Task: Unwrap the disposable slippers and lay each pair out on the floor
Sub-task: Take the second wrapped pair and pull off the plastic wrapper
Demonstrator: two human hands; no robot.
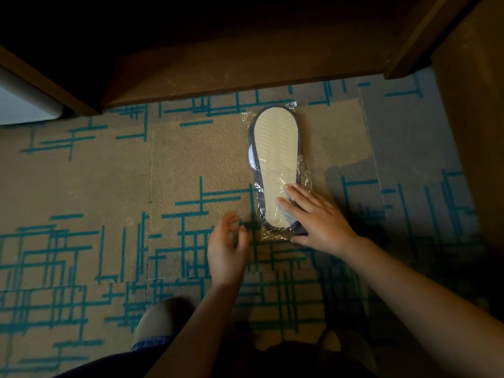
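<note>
Wrapped slippers (pixel 276 170) lie under right hand (pixel 319 216); left hand (pixel 227 246) just beside.

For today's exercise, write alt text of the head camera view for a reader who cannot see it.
A plastic-wrapped pair of slippers lies sole-up on patterned carpet; the right hand rests flat on its near end, the left hand hovers open beside it.
</note>
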